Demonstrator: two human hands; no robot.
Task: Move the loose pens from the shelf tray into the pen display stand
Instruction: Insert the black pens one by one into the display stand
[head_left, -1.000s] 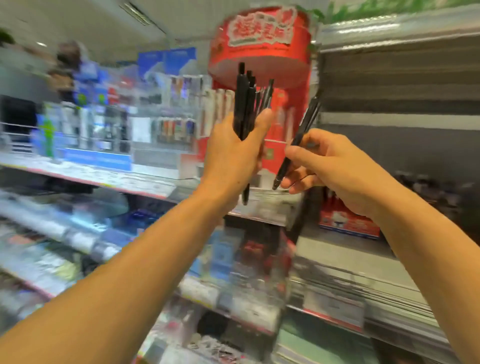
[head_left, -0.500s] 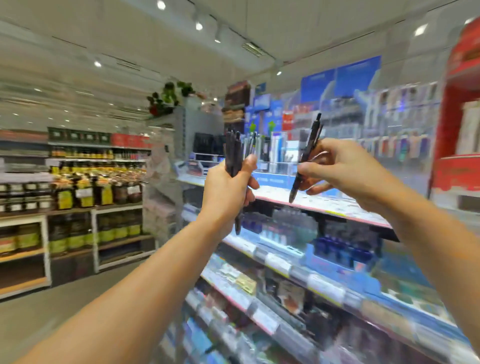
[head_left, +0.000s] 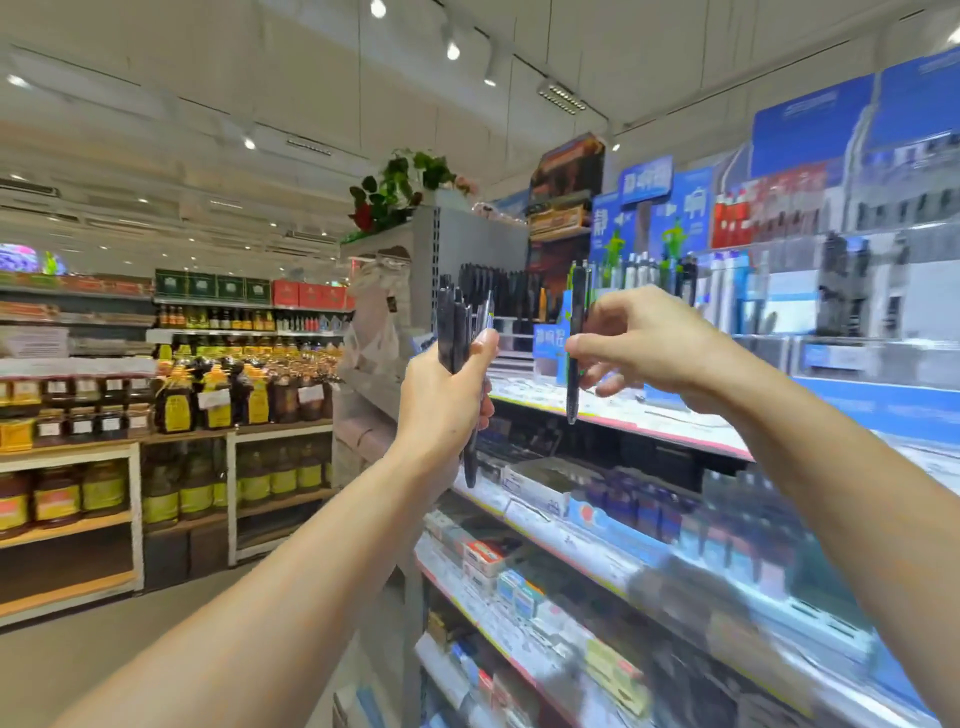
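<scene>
Two bare hands hold black pens up in front of the stationery shelves.

We see the left hand (head_left: 441, 405) gripping a bundle of black plastic pens (head_left: 460, 332) upright, while the right hand (head_left: 649, 345) pinches a single black pen (head_left: 574, 358) just beside it, tip down. Behind them stands the clear pen display stand with dark pens (head_left: 498, 291) on the top shelf with its pink edge (head_left: 675, 431); far left we notice wooden racks of brown bottles (head_left: 208, 395).

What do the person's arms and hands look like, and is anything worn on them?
Both forearms are bare up to the picture's edge: no sleeves show. The left hand and the right hand have no gloves. No ring, watch or bracelet can be seen on either. The fingernails look short and unpainted.
</scene>
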